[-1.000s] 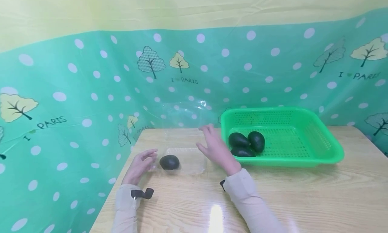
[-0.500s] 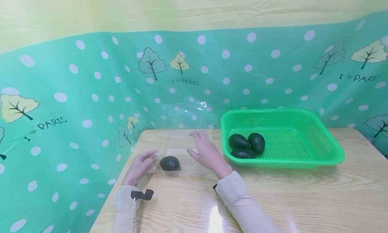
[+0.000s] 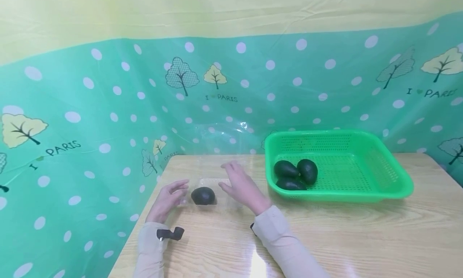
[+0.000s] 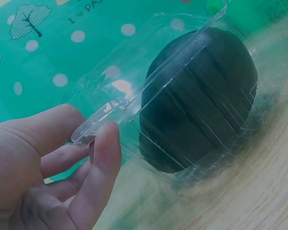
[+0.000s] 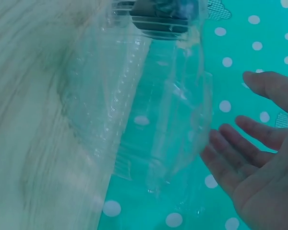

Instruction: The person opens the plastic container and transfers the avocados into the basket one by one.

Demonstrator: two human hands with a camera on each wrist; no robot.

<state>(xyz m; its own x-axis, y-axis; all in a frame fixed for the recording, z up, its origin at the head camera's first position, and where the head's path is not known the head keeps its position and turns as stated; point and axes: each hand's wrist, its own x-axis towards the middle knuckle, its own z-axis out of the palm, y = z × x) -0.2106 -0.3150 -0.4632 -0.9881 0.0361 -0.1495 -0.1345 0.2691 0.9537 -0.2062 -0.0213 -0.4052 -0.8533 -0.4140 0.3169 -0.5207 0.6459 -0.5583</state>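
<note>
A clear plastic clamshell container [image 4: 103, 115] stands on the table with its lid raised at the back. One dark avocado [image 3: 203, 196] lies in its left end. My left hand [image 3: 166, 200] pinches the container's rim between thumb and finger, as the left wrist view shows. Over the container's right side hovers my right hand [image 3: 244, 189], its fingers loosely spread and holding nothing. In the right wrist view its fingertips [image 5: 210, 154] come close to the plastic edge; whether they touch it I cannot tell.
To the right, a green perforated basket [image 3: 392, 165] holds three more avocados [image 3: 307, 171] gathered at its left end. The wooden table [image 3: 354, 229] ends at a patterned curtain [image 3: 296, 93] behind and on the left.
My right hand has moved left and slightly down, away from the basket and over the container's right part. The left hand and the avocados stay in place.
</note>
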